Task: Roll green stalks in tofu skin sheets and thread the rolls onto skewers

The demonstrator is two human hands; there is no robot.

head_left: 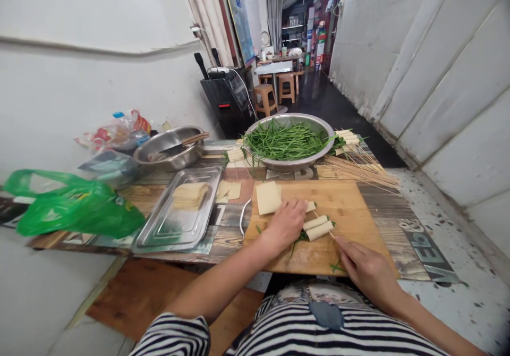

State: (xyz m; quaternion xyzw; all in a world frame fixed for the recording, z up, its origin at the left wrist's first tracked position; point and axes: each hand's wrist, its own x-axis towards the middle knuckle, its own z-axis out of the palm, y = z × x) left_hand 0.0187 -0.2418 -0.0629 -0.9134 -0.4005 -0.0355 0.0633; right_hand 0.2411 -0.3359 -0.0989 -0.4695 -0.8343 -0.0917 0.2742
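Note:
My left hand (289, 220) is closed over a rolled tofu sheet (312, 206), whose green-tipped end pokes out past the fingers. My right hand (366, 263) pinches a thin wooden skewer (332, 234) near the right side of the cutting board (358, 218). Two more pale rolls with greens inside, the upper roll (316, 222) and the lower roll (320, 231), lie side by side between the hands. The skewer's tip meets the lower roll; how far it runs inside is hidden. Flat square tofu sheets (268, 197) rest on the board just beyond my left hand.
A steel bowl of chives (290, 141) stands behind the board, with loose skewers (358, 170) and finished rolls (347, 137) to its right. Leftward are a metal tray (159, 228) with stacked sheets (191, 195), a basin (171, 154) holding a knife, and a green bag (79, 207).

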